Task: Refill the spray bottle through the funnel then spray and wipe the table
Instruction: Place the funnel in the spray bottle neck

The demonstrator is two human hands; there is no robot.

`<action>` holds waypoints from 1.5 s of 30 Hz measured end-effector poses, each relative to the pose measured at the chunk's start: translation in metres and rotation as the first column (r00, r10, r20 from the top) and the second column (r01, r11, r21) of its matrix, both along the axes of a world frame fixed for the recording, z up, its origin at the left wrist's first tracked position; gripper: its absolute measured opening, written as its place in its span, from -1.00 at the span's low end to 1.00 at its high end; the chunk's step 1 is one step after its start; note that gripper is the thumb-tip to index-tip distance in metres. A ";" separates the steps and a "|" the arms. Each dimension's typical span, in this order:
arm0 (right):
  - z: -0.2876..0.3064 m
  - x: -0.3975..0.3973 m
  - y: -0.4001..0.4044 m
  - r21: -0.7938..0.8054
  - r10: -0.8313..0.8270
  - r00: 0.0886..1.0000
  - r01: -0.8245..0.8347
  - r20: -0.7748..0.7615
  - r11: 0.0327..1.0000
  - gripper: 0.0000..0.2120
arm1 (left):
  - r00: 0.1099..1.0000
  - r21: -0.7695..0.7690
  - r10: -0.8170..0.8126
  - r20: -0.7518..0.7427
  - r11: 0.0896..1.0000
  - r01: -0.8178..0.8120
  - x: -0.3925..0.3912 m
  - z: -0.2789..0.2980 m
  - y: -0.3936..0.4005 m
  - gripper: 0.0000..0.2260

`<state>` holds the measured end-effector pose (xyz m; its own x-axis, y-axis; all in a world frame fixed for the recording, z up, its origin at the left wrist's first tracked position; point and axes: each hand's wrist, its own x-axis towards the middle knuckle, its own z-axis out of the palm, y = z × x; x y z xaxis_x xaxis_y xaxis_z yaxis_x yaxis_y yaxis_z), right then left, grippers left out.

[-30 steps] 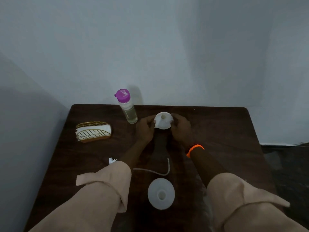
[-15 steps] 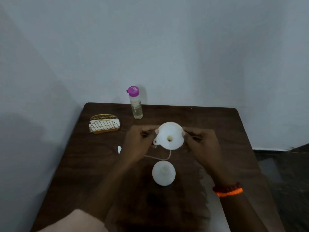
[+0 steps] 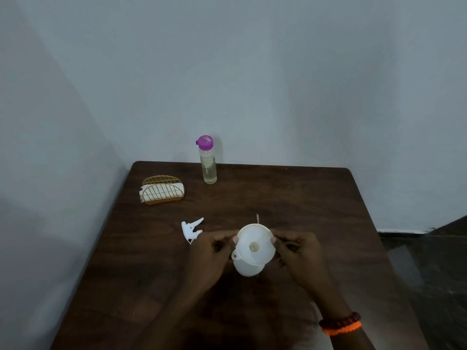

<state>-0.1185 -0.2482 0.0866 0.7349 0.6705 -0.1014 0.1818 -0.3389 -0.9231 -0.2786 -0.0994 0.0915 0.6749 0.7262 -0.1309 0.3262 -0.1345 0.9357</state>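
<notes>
The funnel (image 3: 255, 245) is pinched at its rim by the left hand (image 3: 211, 251) and right hand (image 3: 300, 253) — directly over the bottle (image 3: 249, 270).

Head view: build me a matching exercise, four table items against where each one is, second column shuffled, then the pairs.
Items:
1. funnel
2. purple-capped bottle
3. spray trigger head
4. napkin holder

Places:
A. lying flat, just beyond the left hand
B. far left part of the table
C. held at its rim by both hands, over the white spray bottle
D. upright at the far edge, by the wall

Pairs: 1-C, 2-D, 3-A, 4-B
</notes>
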 end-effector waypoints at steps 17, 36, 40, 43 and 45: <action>-0.015 -0.001 0.008 -0.025 -0.035 0.997 0.034 -0.072 0.999 -0.80 | 0.993 0.008 0.055 -0.103 0.998 -0.055 0.012 -0.027 0.007 -0.82; -0.013 0.016 0.003 -0.036 -0.045 0.999 0.045 -0.022 0.998 -0.93 | 0.996 -0.082 0.052 -0.073 0.995 -0.058 0.009 -0.023 0.015 -0.89; -0.012 0.029 0.010 -0.061 -0.057 0.998 0.056 -0.004 0.997 -0.90 | 0.994 -0.099 0.060 -0.092 0.993 -0.069 0.012 -0.023 0.023 -0.90; -0.007 0.040 0.024 -0.079 -0.058 0.998 0.059 0.015 0.995 -0.93 | 0.991 -0.144 0.085 -0.098 0.985 -0.099 0.018 -0.023 0.041 -0.88; -0.002 0.048 0.038 -0.099 -0.030 0.999 0.032 0.025 0.995 -0.95 | 0.988 -0.118 0.089 -0.127 0.988 -0.104 0.023 -0.023 0.058 -0.88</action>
